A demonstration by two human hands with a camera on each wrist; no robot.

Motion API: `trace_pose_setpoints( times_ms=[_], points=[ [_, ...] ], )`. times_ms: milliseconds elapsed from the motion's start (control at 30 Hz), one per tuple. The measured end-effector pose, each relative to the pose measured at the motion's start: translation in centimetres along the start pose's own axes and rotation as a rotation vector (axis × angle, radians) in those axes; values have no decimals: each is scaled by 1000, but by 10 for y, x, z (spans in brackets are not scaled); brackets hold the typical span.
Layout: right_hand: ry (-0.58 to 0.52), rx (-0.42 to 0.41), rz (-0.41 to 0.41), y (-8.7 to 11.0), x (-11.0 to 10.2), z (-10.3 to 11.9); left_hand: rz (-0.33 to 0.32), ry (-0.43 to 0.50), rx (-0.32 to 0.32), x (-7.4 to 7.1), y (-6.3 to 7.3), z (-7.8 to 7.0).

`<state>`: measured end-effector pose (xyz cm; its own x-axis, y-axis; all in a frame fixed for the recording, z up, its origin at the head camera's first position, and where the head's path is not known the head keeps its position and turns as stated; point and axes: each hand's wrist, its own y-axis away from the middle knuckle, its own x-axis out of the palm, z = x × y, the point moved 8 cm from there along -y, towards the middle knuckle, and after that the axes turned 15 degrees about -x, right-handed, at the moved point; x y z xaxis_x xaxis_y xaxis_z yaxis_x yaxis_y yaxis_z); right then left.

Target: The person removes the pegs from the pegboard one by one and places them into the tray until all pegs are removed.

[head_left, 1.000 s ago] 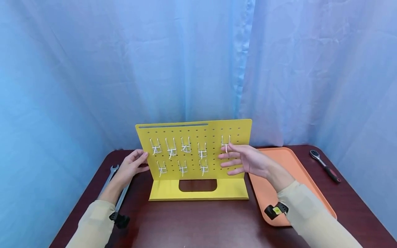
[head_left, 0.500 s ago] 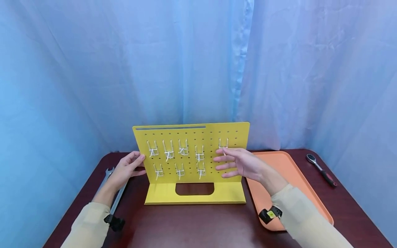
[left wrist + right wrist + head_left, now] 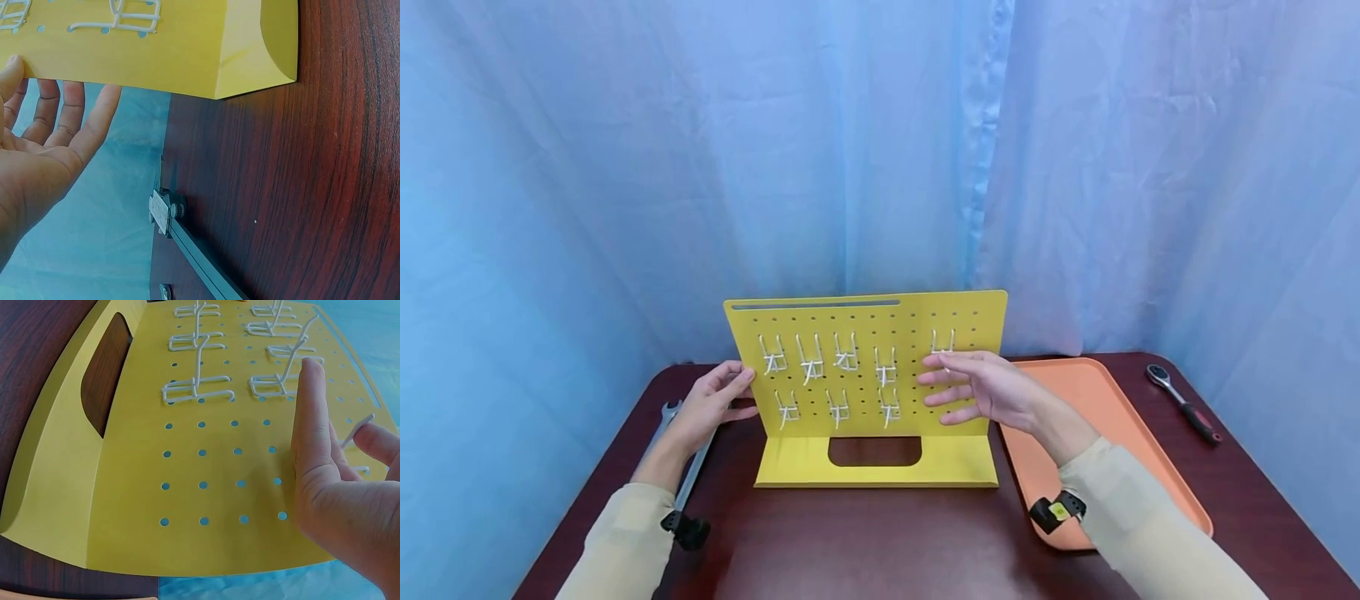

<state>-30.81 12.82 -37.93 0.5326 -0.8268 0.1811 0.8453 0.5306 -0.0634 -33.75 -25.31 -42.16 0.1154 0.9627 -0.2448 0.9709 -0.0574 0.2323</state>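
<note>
A dark reddish-brown table point(image 3: 865, 542) with streaked wood grain bore a yellow pegboard stand point(image 3: 958, 458) on its base near the middle. An orange tray point(image 3: 1120, 417) lay just to the right, with a ratchet point(image 3: 1184, 405) beyond it; a wrench point(image 3: 664, 423) and a caliper point(image 3: 160, 211) lay to the left.

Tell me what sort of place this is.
Probably a small tool workstation: blue curtains close it off, a yellow pegboard fitted with hooks stands in the middle, and a ratchet lies at the far right.
</note>
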Motion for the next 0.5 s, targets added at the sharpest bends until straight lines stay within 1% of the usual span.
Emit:
trace_pose_setpoints(
  times_ms=[133,300,500],
  points=[
    [4,-7,1,-1,0,2,-7,11,-3,0,0,1],
    [-12,-11,15,-1,2,-1,-21,-2,-11,-2,2,3],
    [-5,-14,12,0,1,-2,-11,-6,-2,-1,1,1]
  ],
)
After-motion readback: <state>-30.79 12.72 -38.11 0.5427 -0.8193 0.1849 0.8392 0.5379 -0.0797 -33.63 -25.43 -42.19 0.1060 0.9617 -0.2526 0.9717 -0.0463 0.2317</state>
